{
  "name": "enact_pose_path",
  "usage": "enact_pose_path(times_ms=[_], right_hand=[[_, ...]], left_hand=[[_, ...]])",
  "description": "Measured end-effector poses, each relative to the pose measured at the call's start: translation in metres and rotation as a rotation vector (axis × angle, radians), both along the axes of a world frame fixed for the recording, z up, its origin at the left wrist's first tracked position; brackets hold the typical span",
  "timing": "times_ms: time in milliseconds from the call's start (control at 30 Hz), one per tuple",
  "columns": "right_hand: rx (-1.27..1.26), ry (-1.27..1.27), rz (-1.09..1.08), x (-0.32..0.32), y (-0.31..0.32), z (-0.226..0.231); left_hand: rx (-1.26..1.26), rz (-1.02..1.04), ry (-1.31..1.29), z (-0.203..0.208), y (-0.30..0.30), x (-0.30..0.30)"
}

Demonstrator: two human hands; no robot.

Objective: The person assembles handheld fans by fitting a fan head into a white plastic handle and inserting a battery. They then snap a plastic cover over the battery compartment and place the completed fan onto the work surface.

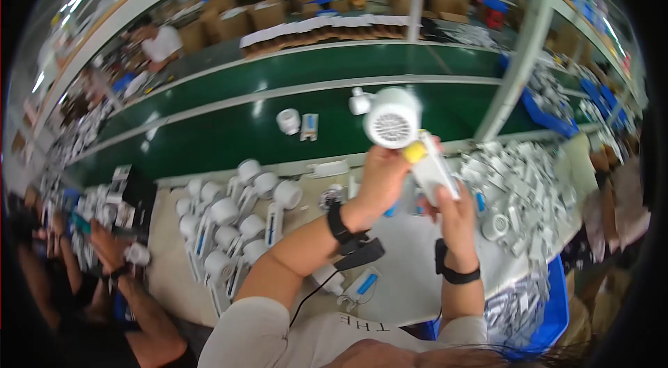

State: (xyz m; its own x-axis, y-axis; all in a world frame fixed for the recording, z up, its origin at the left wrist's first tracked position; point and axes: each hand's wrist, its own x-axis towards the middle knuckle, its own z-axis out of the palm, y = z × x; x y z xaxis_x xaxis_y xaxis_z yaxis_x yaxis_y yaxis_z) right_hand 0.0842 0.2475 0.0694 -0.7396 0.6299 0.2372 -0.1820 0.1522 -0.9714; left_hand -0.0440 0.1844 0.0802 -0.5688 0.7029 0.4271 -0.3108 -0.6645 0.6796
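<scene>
Head view: white dryer-like device (393, 117) is raised between the worktop (410, 277) and green conveyor (223, 135), round grille facing the wearer. The left hand (381, 181) has its grip clasped just below the grille. The right hand (454, 220) has its grip around the lower end of a long white piece (436, 172), its axis slanting from upper left to lower right; whether both parts join is unclear.

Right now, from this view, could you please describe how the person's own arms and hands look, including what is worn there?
The left hand and right hand wear no gloves. Each wrist has a black band. Beside the left one is a dark block, with a thin black cable near it. The short sleeves are white.
</scene>
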Motion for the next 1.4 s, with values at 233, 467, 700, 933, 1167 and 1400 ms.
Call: enact_pose_path(times_ms=[233, 467, 700, 933, 1167, 1400], right_hand=[[0.401, 0.083, -0.194, -0.003, 0.009, -0.033], [0.274, 0.018, 0.217, -0.03, -0.043, -0.026], [0.39, 0.089, 0.293, -0.072, -0.068, -0.014], [0.719, -0.134, 0.691, -0.08, -0.058, -0.017], [0.898, -0.248, 0.407, -0.16, 0.049, -0.049], [1.146, -0.282, 0.054, -0.305, 0.067, -0.091]], left_hand=[[-0.091, -0.032, 0.148, 0.021, -0.013, 0.0], [-0.13, 0.104, 0.282, 0.013, -0.074, -0.023], [-0.074, 0.211, -0.11, 0.012, -0.117, -0.047], [-0.54, 0.541, 0.287, 0.023, -0.193, -0.097], [-1.742, 1.405, 0.985, -0.023, -0.424, -0.213], [-2.138, 0.848, 1.063, -0.142, -0.511, -0.219]])
